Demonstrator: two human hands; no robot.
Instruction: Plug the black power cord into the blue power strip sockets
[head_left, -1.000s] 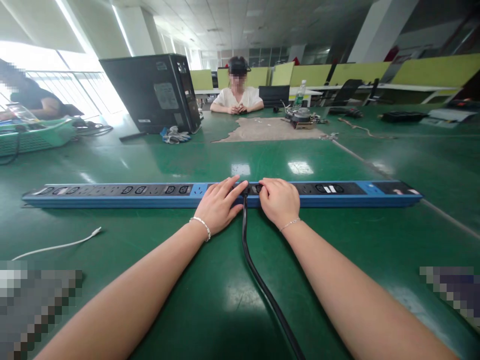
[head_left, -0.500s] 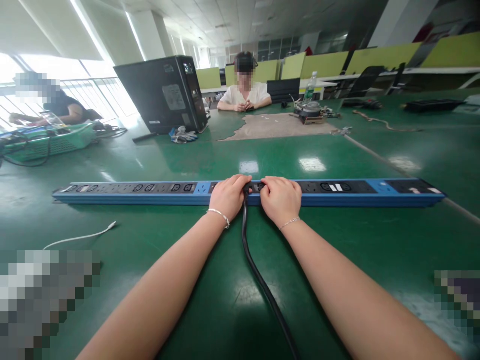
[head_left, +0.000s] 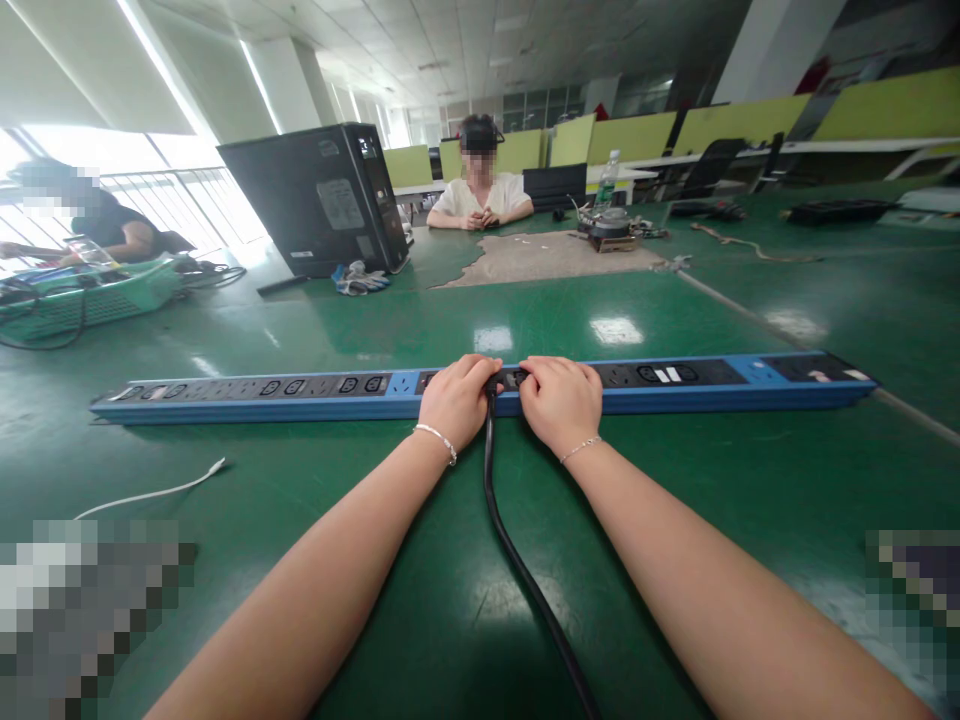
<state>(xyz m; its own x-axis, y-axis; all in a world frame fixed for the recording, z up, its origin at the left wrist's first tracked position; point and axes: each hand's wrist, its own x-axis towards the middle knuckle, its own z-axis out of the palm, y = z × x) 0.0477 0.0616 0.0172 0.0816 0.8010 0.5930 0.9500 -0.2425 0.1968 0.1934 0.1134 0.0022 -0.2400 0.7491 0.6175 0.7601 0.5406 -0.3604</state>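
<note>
A long blue power strip (head_left: 675,397) with rows of black sockets lies across the green table. My left hand (head_left: 456,398) is closed at its middle, fingers round the plug end of a black cable (head_left: 517,555); the plug is mostly hidden by the fingers. The cable runs from there toward the table's near edge. Just right of the cable, my right hand (head_left: 561,402) rests on the strip with its fingers curled over the far side, gripping the strip's body.
A black computer case (head_left: 315,200) and gloves (head_left: 361,279) stand beyond the strip. Farther left is a green basket (head_left: 127,300). A white cable (head_left: 161,492) lies nearer. Another person (head_left: 480,195) sits across the table; one more is at far left.
The view has shifted and tilted slightly, so the strip's left end appears lower. Both hands keep their places on the strip and cable.
</note>
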